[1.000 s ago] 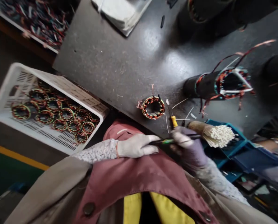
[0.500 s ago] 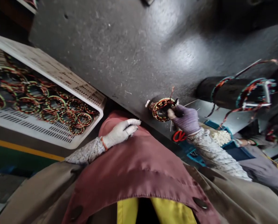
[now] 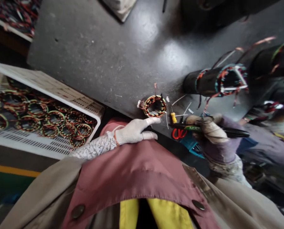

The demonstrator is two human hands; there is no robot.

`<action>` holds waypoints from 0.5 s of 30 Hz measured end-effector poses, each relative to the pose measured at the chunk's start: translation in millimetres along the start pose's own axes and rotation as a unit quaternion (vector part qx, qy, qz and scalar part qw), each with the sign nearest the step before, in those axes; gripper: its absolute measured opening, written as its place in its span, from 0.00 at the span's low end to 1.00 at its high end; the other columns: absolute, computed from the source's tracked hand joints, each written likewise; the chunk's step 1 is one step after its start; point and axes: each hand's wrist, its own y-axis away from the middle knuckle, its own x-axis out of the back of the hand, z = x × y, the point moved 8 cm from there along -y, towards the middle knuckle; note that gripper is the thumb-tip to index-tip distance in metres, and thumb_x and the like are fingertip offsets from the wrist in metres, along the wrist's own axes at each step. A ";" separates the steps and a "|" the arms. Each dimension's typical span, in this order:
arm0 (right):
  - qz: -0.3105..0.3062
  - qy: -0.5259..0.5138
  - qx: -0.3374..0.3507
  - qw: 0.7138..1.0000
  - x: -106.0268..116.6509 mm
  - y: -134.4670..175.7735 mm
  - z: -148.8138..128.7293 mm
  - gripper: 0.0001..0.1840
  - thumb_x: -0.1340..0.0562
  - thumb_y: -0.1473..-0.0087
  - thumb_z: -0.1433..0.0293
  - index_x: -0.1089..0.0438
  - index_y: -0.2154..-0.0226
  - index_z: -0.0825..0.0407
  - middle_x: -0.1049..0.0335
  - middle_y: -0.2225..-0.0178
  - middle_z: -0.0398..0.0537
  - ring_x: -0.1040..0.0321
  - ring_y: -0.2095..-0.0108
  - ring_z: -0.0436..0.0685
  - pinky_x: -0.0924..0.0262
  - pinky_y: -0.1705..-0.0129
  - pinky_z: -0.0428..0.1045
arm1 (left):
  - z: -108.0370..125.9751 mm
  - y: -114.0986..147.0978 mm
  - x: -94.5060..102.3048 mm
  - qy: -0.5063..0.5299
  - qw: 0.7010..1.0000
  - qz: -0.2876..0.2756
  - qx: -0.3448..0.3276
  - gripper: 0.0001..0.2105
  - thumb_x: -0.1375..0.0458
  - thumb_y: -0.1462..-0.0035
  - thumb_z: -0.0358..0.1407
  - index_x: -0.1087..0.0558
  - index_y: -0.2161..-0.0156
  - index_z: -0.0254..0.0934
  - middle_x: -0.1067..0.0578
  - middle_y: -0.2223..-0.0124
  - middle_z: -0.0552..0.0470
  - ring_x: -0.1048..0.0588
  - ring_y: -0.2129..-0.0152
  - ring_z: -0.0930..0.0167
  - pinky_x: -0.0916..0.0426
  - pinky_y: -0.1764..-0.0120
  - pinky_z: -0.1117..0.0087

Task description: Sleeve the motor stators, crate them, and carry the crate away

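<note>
Copper-wound coil ring (image 3: 155,106) is lying at the desk (image 3: 104,60) edge, mid-frame. My right hand (image 3: 214,140) is clenching a dark tool (image 3: 218,131); my left hand (image 3: 136,131) is resting loose, fingertip nearing the ring. Next, I reckon, steadying it.

The location is an industrial workshop for electric motor winding. Indicators: a dark, scuffed tabletop (image 3: 104,57) strewn with wire offcuts; a wound stator (image 3: 154,106) with copper coils near its front edge; a white perforated crate (image 3: 61,95) beside the tabletop, filled with similar wound stators; further stators mounted on black cylindrical fixtures (image 3: 201,83) with loose lead wires; red-handled scissors (image 3: 179,133) and a yellow-handled tool (image 3: 172,115); a yellow line (image 3: 13,170) marked on the floor.
</note>
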 end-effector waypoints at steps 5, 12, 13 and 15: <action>0.012 -0.137 -0.084 0.987 18.1 39.5 56.3 0.18 0.30 0.54 0.55 0.33 0.76 0.50 0.37 0.86 0.38 0.43 0.89 0.48 0.55 0.91 0.42 | 28.4 -40.9 -55.4 -0.139 0.982 -0.129 -0.020 0.38 0.37 0.44 0.48 0.43 0.32 0.40 0.23 0.46 0.45 0.24 0.50 0.59 0.30 0.49 0.63; 0.097 -0.320 -0.135 0.933 25.3 88.2 152.4 0.21 0.35 0.51 0.52 0.37 0.77 0.51 0.42 0.88 0.35 0.49 0.90 0.45 0.55 0.89 0.41 | 36.5 -84.4 -139.0 -0.199 0.976 -0.054 0.066 0.24 0.50 0.34 0.46 0.36 0.36 0.40 0.20 0.54 0.48 0.20 0.60 0.63 0.28 0.55 0.66; 0.118 -0.345 -0.135 0.921 33.0 92.0 162.5 0.20 0.37 0.50 0.53 0.38 0.77 0.51 0.44 0.89 0.34 0.51 0.90 0.45 0.56 0.89 0.41 | 38.8 -93.5 -151.6 -0.198 0.977 -0.013 0.080 0.23 0.53 0.33 0.44 0.35 0.37 0.40 0.20 0.54 0.47 0.20 0.60 0.64 0.28 0.55 0.66; 0.160 -0.366 -0.130 0.907 60.4 96.1 181.2 0.18 0.37 0.49 0.54 0.37 0.76 0.51 0.45 0.89 0.34 0.51 0.90 0.44 0.56 0.89 0.41 | 45.6 -108.2 -179.4 -0.213 0.974 0.021 0.072 0.24 0.53 0.33 0.43 0.36 0.36 0.38 0.20 0.53 0.46 0.21 0.59 0.64 0.28 0.52 0.65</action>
